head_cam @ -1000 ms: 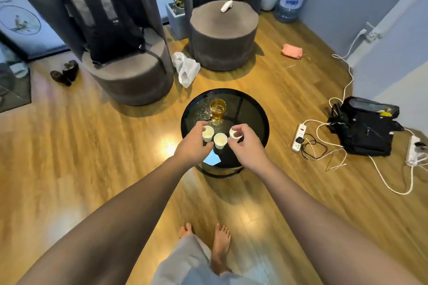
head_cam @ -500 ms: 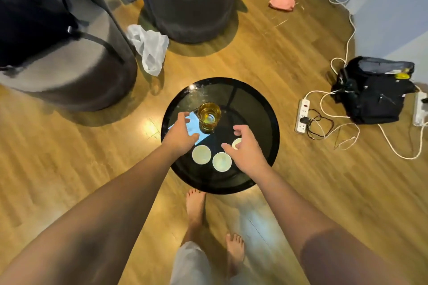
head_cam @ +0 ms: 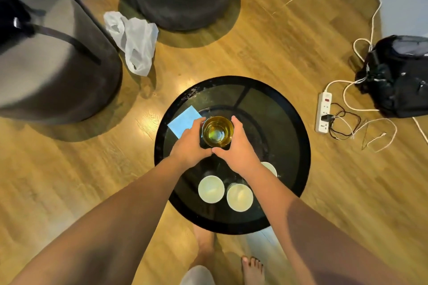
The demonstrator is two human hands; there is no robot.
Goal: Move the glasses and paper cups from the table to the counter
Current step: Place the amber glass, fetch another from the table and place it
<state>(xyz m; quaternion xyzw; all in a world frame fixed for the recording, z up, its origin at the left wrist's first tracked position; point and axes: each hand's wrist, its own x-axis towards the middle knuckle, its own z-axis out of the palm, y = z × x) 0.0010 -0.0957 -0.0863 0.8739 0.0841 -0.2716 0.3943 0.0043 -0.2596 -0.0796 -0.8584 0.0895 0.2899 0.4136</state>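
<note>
**Nothing moved yet: glass in both hands, three cups waiting**

By my reading you are at the very start. Everything the task names is over the round black table, and no counter shows in this view, so every carry is left to do.

Starting from the left: your left hand is curled round the left side of the glass, fingers wrapped on its wall. The glass is amber-tinted and stands upright near the middle of the table. A pale greenish patch shows at the bottom, but I cannot tell whether that is liquid or only the tinted base, so treat it as possibly filled and keep it level. Whether it has left the tabletop I cannot tell either. Your right hand grasps its right side the same way, thumbs meeting on the side nearest you.

Nearer to you on the table stand three paper cups, open side up. The left cup and the middle cup sit just beside each other and look empty, white inside. The right cup is mostly hidden behind your right wrist, so its contents cannot be judged.
</note>
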